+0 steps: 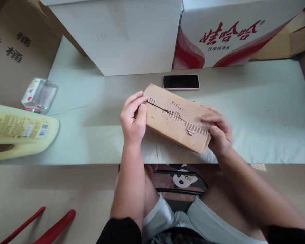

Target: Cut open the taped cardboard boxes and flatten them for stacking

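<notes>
Left hand point(134, 118) and right hand point(220, 130) grasped a torn cardboard box point(173, 127) by its ten and four o'clock ends, apparently for balance; a phone point(181, 82) lay beyond at twelve.

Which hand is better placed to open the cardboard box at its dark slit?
Probably the left hand: it holds the cardboard box beside the dark slit, while the right hand holds the opposite end, farther from it.
</notes>
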Demonstrator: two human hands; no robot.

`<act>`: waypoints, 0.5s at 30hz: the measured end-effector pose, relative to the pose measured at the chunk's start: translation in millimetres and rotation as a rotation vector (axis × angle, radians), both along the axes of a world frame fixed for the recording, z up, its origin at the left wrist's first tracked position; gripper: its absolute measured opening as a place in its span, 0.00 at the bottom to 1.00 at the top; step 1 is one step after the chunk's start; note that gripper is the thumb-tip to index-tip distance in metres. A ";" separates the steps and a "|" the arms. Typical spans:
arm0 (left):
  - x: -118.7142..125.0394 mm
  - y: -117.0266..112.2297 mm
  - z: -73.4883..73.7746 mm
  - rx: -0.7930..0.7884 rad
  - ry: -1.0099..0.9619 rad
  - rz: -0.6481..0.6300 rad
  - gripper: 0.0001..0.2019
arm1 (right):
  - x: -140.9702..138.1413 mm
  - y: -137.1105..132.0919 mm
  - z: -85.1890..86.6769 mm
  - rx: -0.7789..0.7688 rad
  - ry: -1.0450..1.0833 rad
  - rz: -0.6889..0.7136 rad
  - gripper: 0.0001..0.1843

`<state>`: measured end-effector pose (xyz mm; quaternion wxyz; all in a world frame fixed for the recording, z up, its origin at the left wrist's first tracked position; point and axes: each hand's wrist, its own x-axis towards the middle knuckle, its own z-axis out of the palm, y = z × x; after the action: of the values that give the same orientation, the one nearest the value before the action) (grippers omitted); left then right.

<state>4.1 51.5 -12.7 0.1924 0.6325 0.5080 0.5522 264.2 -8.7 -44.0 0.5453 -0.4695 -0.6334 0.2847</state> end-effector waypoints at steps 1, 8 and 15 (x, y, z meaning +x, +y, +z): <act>-0.5 -0.1 -0.2 0.000 0.007 0.002 0.11 | -0.2 0.3 0.4 0.000 0.005 0.004 0.13; 0.2 0.1 -2.2 -0.023 0.026 0.039 0.12 | -2.1 4.0 5.3 -0.066 0.028 0.005 0.16; 8.6 2.2 0.5 -0.035 -0.129 0.108 0.13 | 5.5 1.5 7.7 -0.095 0.043 0.066 0.15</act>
<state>12.8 53.7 -12.2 0.2058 0.5636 0.5376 0.5924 269.7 -7.2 -36.2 0.5260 -0.4675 -0.6225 0.3424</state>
